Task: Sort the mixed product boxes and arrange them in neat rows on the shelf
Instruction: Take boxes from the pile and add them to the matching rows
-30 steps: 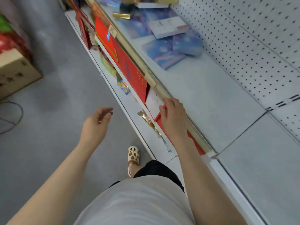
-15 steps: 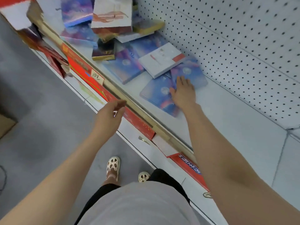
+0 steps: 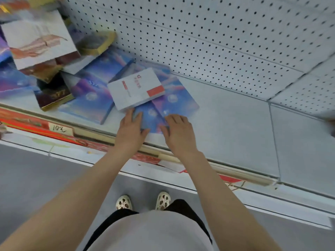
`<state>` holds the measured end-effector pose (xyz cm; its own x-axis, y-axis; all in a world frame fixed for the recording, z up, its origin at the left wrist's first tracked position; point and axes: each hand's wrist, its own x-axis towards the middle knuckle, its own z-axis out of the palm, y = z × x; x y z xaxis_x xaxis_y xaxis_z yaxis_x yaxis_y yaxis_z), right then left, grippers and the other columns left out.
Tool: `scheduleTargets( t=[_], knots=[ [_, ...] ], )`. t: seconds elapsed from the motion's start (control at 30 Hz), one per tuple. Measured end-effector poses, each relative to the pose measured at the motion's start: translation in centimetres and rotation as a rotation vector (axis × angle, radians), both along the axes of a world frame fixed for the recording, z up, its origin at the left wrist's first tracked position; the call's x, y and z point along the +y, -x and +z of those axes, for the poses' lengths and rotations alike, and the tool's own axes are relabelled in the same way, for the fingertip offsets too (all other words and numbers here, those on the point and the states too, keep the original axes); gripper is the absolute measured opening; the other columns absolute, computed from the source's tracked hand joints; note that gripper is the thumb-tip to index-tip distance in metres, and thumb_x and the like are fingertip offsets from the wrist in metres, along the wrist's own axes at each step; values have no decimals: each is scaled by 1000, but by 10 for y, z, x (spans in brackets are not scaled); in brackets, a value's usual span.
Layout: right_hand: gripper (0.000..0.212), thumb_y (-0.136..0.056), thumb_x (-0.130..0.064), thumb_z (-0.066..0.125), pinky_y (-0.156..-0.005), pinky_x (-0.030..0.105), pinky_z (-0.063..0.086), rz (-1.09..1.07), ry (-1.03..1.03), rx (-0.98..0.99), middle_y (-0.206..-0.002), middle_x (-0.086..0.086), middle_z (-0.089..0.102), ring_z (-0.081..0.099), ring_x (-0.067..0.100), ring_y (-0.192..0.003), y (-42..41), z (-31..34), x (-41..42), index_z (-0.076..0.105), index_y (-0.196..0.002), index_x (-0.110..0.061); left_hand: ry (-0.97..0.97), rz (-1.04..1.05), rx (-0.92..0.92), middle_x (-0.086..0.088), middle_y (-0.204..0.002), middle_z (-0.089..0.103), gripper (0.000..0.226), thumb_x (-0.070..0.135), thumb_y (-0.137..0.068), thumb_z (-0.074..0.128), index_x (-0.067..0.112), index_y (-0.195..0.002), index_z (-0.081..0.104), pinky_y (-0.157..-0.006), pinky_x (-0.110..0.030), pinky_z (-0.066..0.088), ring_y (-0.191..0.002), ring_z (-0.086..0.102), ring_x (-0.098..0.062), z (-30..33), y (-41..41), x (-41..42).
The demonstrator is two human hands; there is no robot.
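Left hand (image 3: 130,130) and right hand (image 3: 178,132), fingers nearly straight, flat on opposite sides of blue box (image 3: 151,117) on shelf (image 3: 235,124); white box (image 3: 136,88) overlapping behind.

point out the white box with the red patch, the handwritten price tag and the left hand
white box (image 3: 135,89), head view, middle of its top face
price tag (image 3: 59,128), head view, on the writing
left hand (image 3: 130,130), head view, back of the hand
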<state>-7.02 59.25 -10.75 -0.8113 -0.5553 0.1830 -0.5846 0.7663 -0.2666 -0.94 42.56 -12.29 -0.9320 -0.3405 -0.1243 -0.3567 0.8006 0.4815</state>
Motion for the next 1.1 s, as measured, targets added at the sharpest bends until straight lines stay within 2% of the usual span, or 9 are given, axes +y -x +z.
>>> scheduleTargets(
  t=[0.07,0.13,0.27,0.4,0.53,0.67,0.83,0.93,1.1],
  knots=[
    [26,-94,-34,54,-75,40,42,-22,-8,-5,-98,8,63,55,34,-93,6,9,3,69,-101,-13,16,22,-14,-18,-157,18,67,31,-90,64,12,-148,34,-109,-45,30,-135,32,-42,-1,0,2],
    [29,-93,-37,59,-82,42,41,-108,10,-51,-103,10,64,54,35,-99,27,17,6,68,-105,-13,38,27,-16,-18,-158,18,66,32,-92,62,13,-149,34,-110,-45,29,-133,32,-43,0,-1,3],
    [77,-85,-53,66,-99,42,37,-328,-95,-220,-135,17,49,46,37,-124,77,22,13,40,-143,-10,109,-19,-30,-17,-158,19,66,40,-93,58,13,-149,34,-110,-44,29,-132,34,-43,2,-3,2],
    [97,-74,-59,76,-95,39,42,-349,-10,-573,-131,14,54,52,34,-123,104,22,15,31,-144,-8,125,-19,-78,-15,-159,18,65,45,-94,53,15,-149,34,-113,-39,25,-136,32,-39,7,-9,8],
    [74,-69,-64,76,-87,40,56,-365,69,-668,-111,6,67,65,27,-101,113,27,20,59,-116,-10,121,-8,-26,-10,-152,35,50,42,-95,53,20,-139,49,-105,-37,35,-124,45,-36,18,-20,20],
    [49,-78,-50,76,-67,37,60,-363,289,-762,-95,4,67,67,23,-83,100,29,31,63,-102,-9,169,120,206,-11,-123,61,31,29,-92,61,17,-120,64,-92,-38,42,-108,52,-35,31,-1,-5],
    [36,-84,-38,74,-52,28,51,-346,527,-792,-94,6,66,66,24,-80,87,28,37,62,-99,-8,140,81,91,-19,-149,34,65,34,-91,63,9,-145,37,-112,-43,26,-135,32,-40,38,60,-48],
    [33,-85,-34,74,-60,30,50,-372,646,-806,-95,10,69,64,22,-76,86,30,40,63,-100,-7,98,-15,-35,-14,-155,27,80,46,-88,62,13,-151,24,-114,-44,25,-142,24,-34,40,90,-62],
    [35,-75,-43,76,-68,35,49,-311,764,-789,-91,13,72,65,21,-75,86,40,54,62,-97,-19,69,-77,-40,-11,-155,28,104,55,-75,73,18,-153,15,-113,-46,28,-141,27,-35,58,108,-74]
  ],
)
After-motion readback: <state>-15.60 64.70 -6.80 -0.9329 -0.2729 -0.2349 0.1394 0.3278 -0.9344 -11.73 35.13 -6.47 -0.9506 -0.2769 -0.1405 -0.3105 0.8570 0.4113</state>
